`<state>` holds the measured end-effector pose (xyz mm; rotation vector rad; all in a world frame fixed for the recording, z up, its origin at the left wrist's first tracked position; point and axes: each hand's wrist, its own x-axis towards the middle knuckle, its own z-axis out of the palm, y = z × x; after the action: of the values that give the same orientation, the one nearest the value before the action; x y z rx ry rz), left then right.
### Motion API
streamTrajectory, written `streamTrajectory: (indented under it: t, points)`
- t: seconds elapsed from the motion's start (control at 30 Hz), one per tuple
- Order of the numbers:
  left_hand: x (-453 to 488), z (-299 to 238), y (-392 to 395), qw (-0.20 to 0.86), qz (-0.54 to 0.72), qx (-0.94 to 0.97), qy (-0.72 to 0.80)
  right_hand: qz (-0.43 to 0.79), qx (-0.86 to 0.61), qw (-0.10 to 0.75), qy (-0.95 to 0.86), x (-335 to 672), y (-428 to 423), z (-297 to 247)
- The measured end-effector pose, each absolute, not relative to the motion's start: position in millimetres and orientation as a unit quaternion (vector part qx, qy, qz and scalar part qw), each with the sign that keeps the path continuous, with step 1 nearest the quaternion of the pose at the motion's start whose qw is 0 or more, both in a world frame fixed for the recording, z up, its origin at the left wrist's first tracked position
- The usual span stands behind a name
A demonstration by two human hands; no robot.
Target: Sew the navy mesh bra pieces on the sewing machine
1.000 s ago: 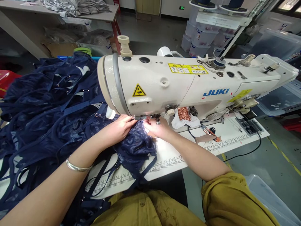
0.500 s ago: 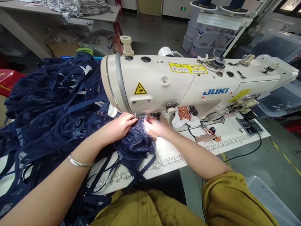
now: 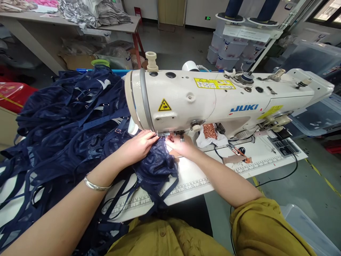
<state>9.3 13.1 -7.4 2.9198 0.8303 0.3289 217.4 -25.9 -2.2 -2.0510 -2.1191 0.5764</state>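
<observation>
Navy garment (image 3: pixel 157 165) looks light and limp, draping over the near edge of the tabletop (image 3: pixel 188 170), and seems best held by its border beneath the sewing machine (image 3: pixel 183 101), where the right hand (image 3: pixel 181 145) pinches it and the left hand (image 3: pixel 140 146) rests (gripping or pressing, I cannot tell).

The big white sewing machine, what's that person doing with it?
A person sits at the JUKI sewing machine with both hands on a navy strappy garment. The left hand lies on the fabric, and the right hand is at its other edge, fingertips close under the machine's head. More navy garments are heaped to the left. The needle is too hard to make out to tell if it's stitching.
</observation>
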Motion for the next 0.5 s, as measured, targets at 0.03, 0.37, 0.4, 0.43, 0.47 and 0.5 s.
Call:
streamTrajectory:
  t: [0.03, 0.37, 0.4, 0.43, 0.47, 0.5]
  points:
    - [9.0, -8.2, 13.3, 0.04, 0.106, 0.956, 0.272, 0.193, -0.68, 0.069, -0.704, 217.5, -25.7, -2.8]
    - [8.3, -8.7, 13.6, 0.058, 0.104, 0.953, 0.278, 0.19, -0.679, 0.078, -0.705, 217.5, -24.0, -7.5]
    - [8.4, -8.8, 13.7, 0.058, 0.104, 0.953, 0.279, 0.188, -0.677, 0.078, -0.707, 217.4, -23.7, -7.9]
    - [8.5, -9.0, 13.7, 0.058, 0.105, 0.953, 0.279, 0.186, -0.676, 0.076, -0.709, 217.3, -23.5, -8.0]
    - [8.6, -9.2, 13.7, 0.057, 0.106, 0.953, 0.279, 0.186, -0.676, 0.074, -0.709, 217.1, -23.5, -7.7]
    - [8.8, -9.4, 13.5, 0.056, 0.107, 0.953, 0.279, 0.186, -0.676, 0.072, -0.709, 217.0, -23.5, -7.2]
